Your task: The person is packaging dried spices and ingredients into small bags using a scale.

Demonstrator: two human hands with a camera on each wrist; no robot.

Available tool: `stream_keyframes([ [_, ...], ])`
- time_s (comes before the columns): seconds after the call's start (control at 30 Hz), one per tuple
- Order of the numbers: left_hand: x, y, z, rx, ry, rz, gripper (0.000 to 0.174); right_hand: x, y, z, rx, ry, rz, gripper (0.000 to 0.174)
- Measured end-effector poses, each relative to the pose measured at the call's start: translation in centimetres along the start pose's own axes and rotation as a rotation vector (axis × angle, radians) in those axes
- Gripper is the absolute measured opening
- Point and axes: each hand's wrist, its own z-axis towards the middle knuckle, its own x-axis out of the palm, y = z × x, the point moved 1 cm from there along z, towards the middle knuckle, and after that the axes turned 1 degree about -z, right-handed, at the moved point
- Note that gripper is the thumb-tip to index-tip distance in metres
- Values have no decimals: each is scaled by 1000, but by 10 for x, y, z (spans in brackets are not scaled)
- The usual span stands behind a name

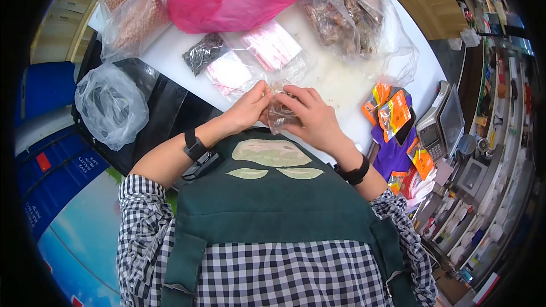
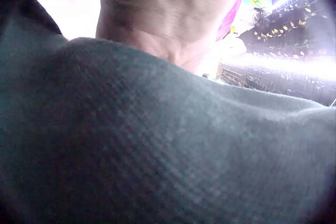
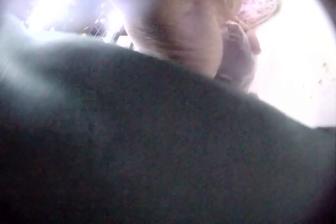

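In the head view both hands meet at the table's near edge over a small clear plastic bag (image 1: 278,116) with brownish contents. My left hand (image 1: 250,108) pinches the bag's upper left side between thumb and fingers. Curled over its right side, my right hand (image 1: 314,116) grips it. Just beyond lie two stacks of clear zip bags with red lines, one nearer (image 1: 228,74) and one farther (image 1: 276,46). The left wrist view shows mostly apron (image 2: 157,140) and the wrist; the right wrist view shows part of the right hand (image 3: 184,22) beside the bag (image 3: 237,58).
A bag of dark dried pieces (image 1: 203,53) lies left of the stacks. Behind are a pink plastic bag (image 1: 227,0), bags of pale beans (image 1: 139,23) and a large clear bag of dried brown goods (image 1: 347,17). Orange packets (image 1: 394,115) and a scale (image 1: 438,125) stand right.
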Motion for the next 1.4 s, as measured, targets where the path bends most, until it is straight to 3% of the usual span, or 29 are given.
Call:
stream_keyframes([
  [0.1,-3,-12,1,-119,-15,56,12,-15,-25,4,-54,6,321,53],
  [0.13,-7,-8,4,-113,-24,42,12,-18,-30,5,-62,22,318,53],
  [0.2,-15,0,11,-46,-30,313,15,-19,-40,7,168,159,772,49],
  [0.23,-16,5,12,-39,-37,301,15,-16,-45,7,227,172,841,48],
  [0.3,-15,7,13,69,-213,546,19,-22,-40,12,223,167,772,47],
  [0.43,-18,6,12,157,-217,420,21,-22,-36,14,212,146,713,46],
  [0.5,-18,0,7,69,-169,466,39,-30,-27,17,199,174,624,48],
  [0.6,-16,-8,3,57,-182,481,48,-35,-20,23,122,194,423,50],
  [0.63,-15,-9,0,55,-183,474,48,-35,-17,21,71,196,317,51],
  [0.73,-14,-15,1,66,-159,412,47,-45,-6,26,167,274,374,52],
  [0.93,-11,4,-1,187,-133,323,43,-43,-10,23,129,286,274,49],
  [1.2,-16,-8,1,305,-168,423,39,-51,8,28,103,332,261,42],
  [1.27,-11,-4,-4,334,-156,460,38,-44,4,22,-43,297,82,40],
  [1.4,-9,-4,-7,281,-136,389,36,-52,12,26,-72,297,75,36],
])
